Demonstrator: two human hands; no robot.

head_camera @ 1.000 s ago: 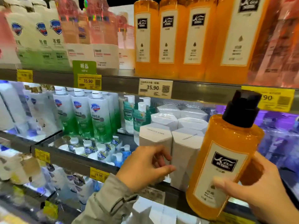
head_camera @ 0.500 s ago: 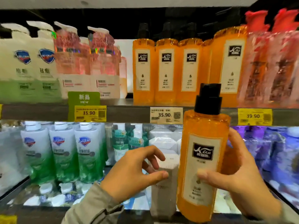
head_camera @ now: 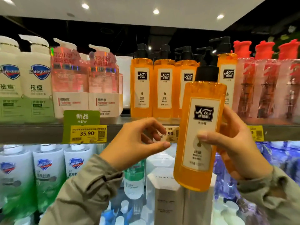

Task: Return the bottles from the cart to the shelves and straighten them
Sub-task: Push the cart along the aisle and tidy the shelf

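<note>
1. Leftmost, white-and-green bottles [head_camera: 24, 85] stand on the upper shelf [head_camera: 32, 133], with pink pump bottles [head_camera: 84, 82] just beside them on the right.
2. Below the pink ones, a green "NEW" tag [head_camera: 82, 117] and a yellow price label [head_camera: 89, 133] reading 35.90 sit on the shelf's front edge.
3. Beneath that, on the lower shelf, white bottles fading to green [head_camera: 47, 172] stand in a row.
4. The left hand [head_camera: 138, 143], in a grey-green sleeve, is raised in front of the shelf edge. Its fingers are loosely bent and the thumb is out; it holds nothing and is apart from the bottle.
5. Behind it, a row of orange bottles [head_camera: 141, 88] with black pumps stands upright on the upper shelf, labels facing forward.
6. The orange pump bottle [head_camera: 201, 114] is in the air in front of that row, tilted slightly, with its base in front of white boxes [head_camera: 165, 192] on the lower shelf.
7. The right hand [head_camera: 240, 143] grips it, with the thumb across the label and the fingers wrapped behind.
8. Far right, clear bottles with red caps [head_camera: 267, 88] stand on the upper shelf.
</note>
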